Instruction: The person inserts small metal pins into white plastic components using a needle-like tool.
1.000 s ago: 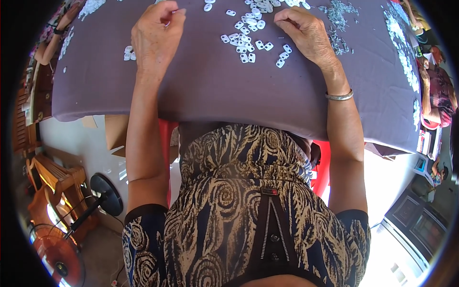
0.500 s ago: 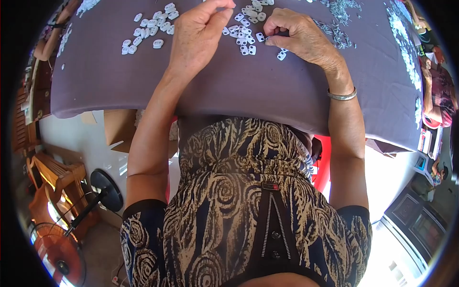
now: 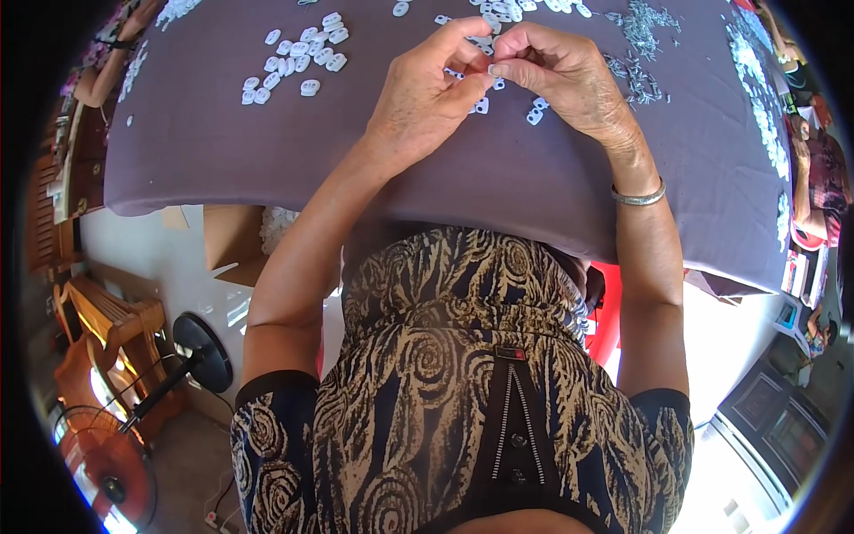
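Over the dark purple tablecloth (image 3: 231,165), my left hand (image 3: 422,102) and my right hand (image 3: 574,84) meet at the fingertips. Both are closed in a pinch; whatever sits between the tips is too small and covered to make out. Small white two-holed plastic pieces (image 3: 480,105) lie under and just beyond the fingers, partly hidden. A few more two-holed pieces (image 3: 536,114) rest below my right hand. Left of my left hand is a loose cluster of rounded white pieces (image 3: 302,60). Thin grey metal bits (image 3: 642,31), seemingly small springs, are heaped right of my right hand.
Pale small parts (image 3: 756,98) line the table's right edge. One person's arm (image 3: 93,87) shows at far left, another person (image 3: 823,169) at far right. An open cardboard box (image 3: 233,236) is below the table's front edge; a fan (image 3: 111,489) stands lower left.
My left hand has come down and to the right, so its fingertips now meet those of my right hand. The right hand has lifted off the white piece it was at, turning slightly inward.
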